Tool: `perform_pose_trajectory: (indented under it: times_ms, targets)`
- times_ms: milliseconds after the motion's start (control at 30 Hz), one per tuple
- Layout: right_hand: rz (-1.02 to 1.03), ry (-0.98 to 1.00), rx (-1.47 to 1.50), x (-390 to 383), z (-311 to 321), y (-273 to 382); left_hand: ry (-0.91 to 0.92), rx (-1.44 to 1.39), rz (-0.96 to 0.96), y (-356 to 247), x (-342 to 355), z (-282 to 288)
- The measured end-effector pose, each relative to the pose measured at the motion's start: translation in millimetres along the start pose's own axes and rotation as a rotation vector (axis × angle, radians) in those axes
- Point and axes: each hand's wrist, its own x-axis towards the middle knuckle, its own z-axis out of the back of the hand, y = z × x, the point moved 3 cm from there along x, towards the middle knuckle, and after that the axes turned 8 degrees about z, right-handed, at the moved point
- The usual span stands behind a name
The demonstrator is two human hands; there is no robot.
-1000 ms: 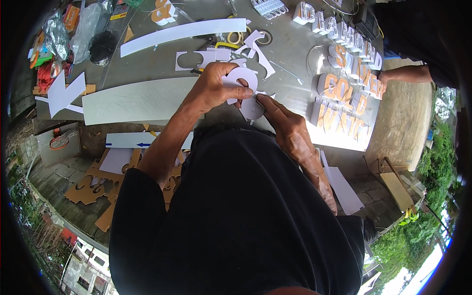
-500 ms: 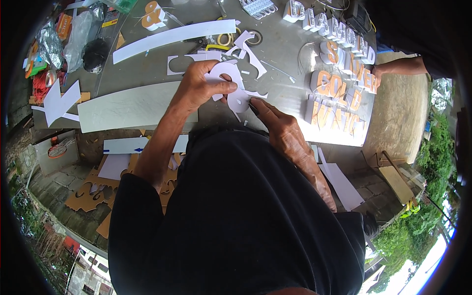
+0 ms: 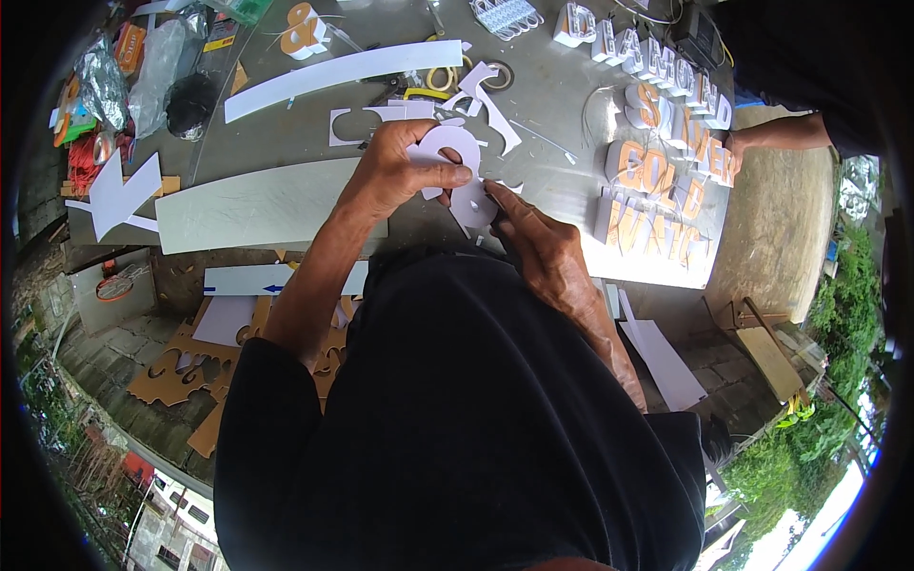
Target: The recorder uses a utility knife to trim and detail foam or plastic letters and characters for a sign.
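Note:
My left hand (image 3: 390, 173) grips a white, curved cut-out piece (image 3: 470, 203) with round openings, my thumb lying across it. The fingers of my right hand (image 3: 545, 249) are closed near the piece's right edge, over something dark that I cannot make out. Just beyond my hands, white offcuts (image 3: 490, 109), dark-handled tools (image 3: 386, 90), rolls of tape (image 3: 497, 76) and a long curved white strip (image 3: 338, 81) lie on the grey table (image 3: 552, 114). A wide pale strip (image 3: 252, 209) is to the left of my left forearm.
Raised white and orange letter shapes (image 3: 647, 171) stand at the right; another person's arm (image 3: 785, 133) reaches to their edge. A white and orange symbol (image 3: 303, 33) is at the back. Plastic bags (image 3: 157, 90) pile at the left. Brown cut-out boards (image 3: 171, 376) lie below the table's near edge.
Both hands and the piece shifted left from a second ago, then slightly right again as the view moved. The right fingers still touch the piece's right edge; both grips look unchanged.

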Motion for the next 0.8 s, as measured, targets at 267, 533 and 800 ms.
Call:
perform_pose_trajectory:
  times_ms: [267, 533, 800]
  targets:
    - [-0.03, 0.0, -0.04, -1, 3, 2, -0.003, -0.064, -0.055, 3, 2, -4]
    - [-0.027, -0.005, -0.062, 0, 0, 3, -0.08, -0.053, -0.053, 6, -2, -2]
    - [-0.203, -0.12, -0.002, -3, 26, -11, -0.177, -0.07, -0.208, -7, -8, 18]
